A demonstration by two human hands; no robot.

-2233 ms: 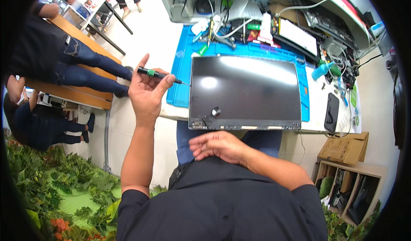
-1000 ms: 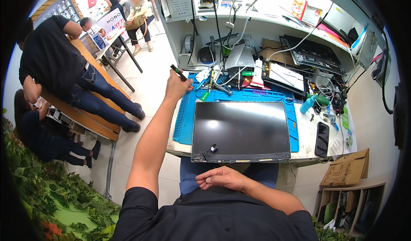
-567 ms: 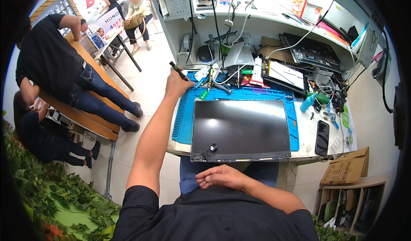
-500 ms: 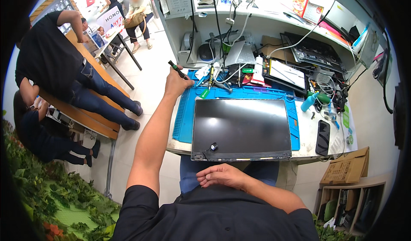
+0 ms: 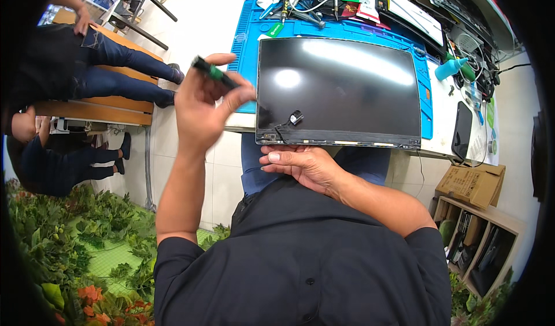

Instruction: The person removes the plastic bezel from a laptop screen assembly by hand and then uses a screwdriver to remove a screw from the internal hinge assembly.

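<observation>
My left hand (image 5: 199, 109) is raised at the left of the bench, its fingers closed around a slim black screwdriver (image 5: 215, 72) with a green band; motion blurs it somewhat. A bare display panel (image 5: 347, 91), black and glossy, lies on the blue work mat (image 5: 243, 39), its lower edge overhanging the bench front. On the panel's lower left rests a short cable with a small plug (image 5: 296, 117). My right hand (image 5: 309, 165) is at that lower edge, palm turned up, fingers loosely stretched and their tips close under the rim. Whether they touch it I cannot tell.
Behind the panel lie a yellow-black screwdriver (image 5: 285, 3), cables and tools. A blue bottle (image 5: 451, 69) and a phone (image 5: 462, 129) are to the right. A cardboard box (image 5: 471, 184) sits on a low shelf (image 5: 483, 245). People stand and sit at the left.
My left hand has come back from the mat's far left corner toward me with the screwdriver. My right hand has moved up to the panel's lower edge. The view has tilted down.
</observation>
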